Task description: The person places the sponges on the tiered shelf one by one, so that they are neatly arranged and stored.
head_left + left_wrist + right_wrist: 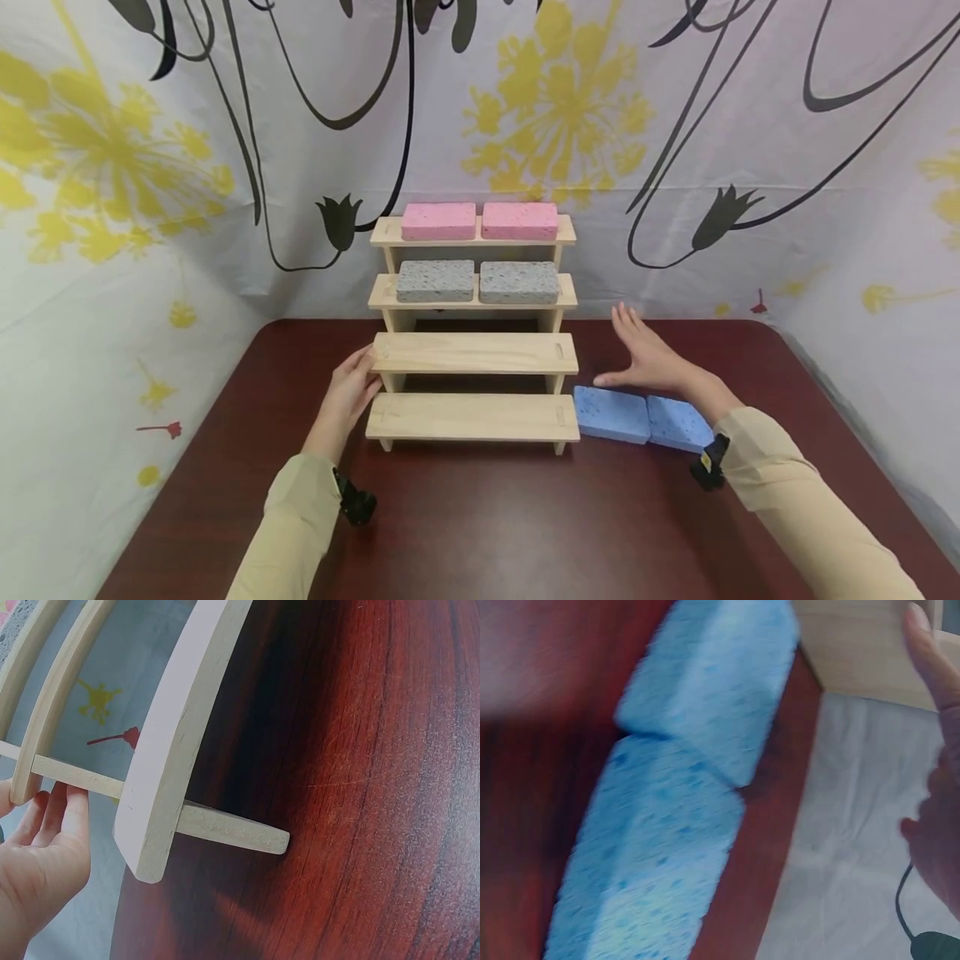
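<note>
A stepped wooden rack [475, 353] with several shelves stands on the table. My left hand [349, 397] grips the left end of its second shelf from the bottom; in the left wrist view the fingers [73, 814] curl under that shelf. Two pink sponges [438, 222] lie side by side on the top shelf, two grey sponges [436, 282] on the one below. Two blue sponges [611, 414] lie end to end on the table at the rack's right. Over them hovers my right hand [651, 357], fingers straight and thumb spread, holding nothing.
The dark red-brown table [480, 517] stretches in front of the rack. A white cloth with printed flowers [247, 167] hangs behind and along both sides. A small black camera is strapped to each wrist.
</note>
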{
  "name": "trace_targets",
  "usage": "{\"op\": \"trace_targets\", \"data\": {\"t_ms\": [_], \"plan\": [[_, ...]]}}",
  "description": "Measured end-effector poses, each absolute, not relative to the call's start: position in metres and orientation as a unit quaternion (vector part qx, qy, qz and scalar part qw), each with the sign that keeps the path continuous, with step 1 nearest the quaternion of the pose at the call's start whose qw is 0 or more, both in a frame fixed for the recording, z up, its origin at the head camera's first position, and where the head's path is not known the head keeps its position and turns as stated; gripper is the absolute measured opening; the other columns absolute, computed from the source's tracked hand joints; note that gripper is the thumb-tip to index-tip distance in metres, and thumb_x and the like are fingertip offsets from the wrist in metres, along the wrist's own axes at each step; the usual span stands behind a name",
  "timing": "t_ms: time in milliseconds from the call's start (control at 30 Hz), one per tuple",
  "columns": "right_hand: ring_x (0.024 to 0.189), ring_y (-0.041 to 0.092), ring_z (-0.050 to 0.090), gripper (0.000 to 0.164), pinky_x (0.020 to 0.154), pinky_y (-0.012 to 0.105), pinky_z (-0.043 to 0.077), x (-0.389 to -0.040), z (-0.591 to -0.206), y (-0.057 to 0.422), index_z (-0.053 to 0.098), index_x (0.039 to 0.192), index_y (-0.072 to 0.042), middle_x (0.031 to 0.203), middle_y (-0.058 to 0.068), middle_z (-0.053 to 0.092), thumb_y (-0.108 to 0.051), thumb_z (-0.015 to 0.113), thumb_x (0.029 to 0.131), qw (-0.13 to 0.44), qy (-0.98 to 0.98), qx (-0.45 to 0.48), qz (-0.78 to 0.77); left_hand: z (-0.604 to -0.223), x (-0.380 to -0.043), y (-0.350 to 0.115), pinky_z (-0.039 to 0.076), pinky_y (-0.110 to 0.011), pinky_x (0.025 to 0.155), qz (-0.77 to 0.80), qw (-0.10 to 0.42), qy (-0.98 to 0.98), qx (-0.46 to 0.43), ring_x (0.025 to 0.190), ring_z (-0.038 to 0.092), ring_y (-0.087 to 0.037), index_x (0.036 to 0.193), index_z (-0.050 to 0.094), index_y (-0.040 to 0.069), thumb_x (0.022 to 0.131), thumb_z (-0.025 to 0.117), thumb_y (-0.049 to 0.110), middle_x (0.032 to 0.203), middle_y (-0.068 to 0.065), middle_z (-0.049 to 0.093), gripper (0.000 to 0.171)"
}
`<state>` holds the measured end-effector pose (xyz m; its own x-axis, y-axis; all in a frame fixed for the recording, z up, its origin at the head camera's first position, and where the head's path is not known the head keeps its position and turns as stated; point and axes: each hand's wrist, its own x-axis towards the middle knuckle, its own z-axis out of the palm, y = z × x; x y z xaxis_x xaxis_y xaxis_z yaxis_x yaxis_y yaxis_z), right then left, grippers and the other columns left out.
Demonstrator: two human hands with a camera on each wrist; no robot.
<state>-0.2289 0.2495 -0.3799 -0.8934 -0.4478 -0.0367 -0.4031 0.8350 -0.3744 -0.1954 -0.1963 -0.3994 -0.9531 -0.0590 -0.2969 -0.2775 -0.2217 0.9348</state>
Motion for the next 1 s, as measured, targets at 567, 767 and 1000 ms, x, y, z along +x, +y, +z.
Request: {"op": "trace_targets", "data": {"t_ms": [567,767,1000], "plan": [[0.130,0.046,0.029,0.097,0.104,0.057,0.032,-0.201,-0.424,0.243,0.027,0.137,0.012,0.141,0.033,0.029,-0.032,0.079,0.069,0.205,0.944,-0.214,-0.145,-0.401,-0.197,-0.197,0.029,-0.030,0.112,0.773,0.076,0.615,-0.137,0.137,0.028,-0.019,0.146,0.023,0.013,0.099,0.036,0.026,0.151,-0.009,0.023,0.050],[0.122,0.044,0.040,0.089,0.099,0.056,0.038,-0.205,-0.413,0.247,0.036,0.132,0.012,0.133,0.031,0.042,-0.032,0.080,0.068,0.174,0.951,-0.209,-0.150,-0.400,-0.197,-0.198,0.028,-0.030,0.113,0.773,0.073,0.615,-0.138,0.137,0.028,-0.020,0.146,0.023,0.013,0.099,0.037,0.027,0.151,-0.010,0.023,0.051],[0.122,0.043,0.040,0.088,0.100,0.057,0.037,-0.202,-0.390,0.257,0.037,0.131,0.012,0.132,0.032,0.042,-0.033,0.079,0.068,0.167,0.956,-0.196,-0.142,-0.401,-0.197,-0.198,0.026,-0.032,0.114,0.776,0.074,0.612,-0.134,0.138,0.026,-0.020,0.146,0.023,0.012,0.099,0.036,0.025,0.151,-0.010,0.022,0.050]]}}
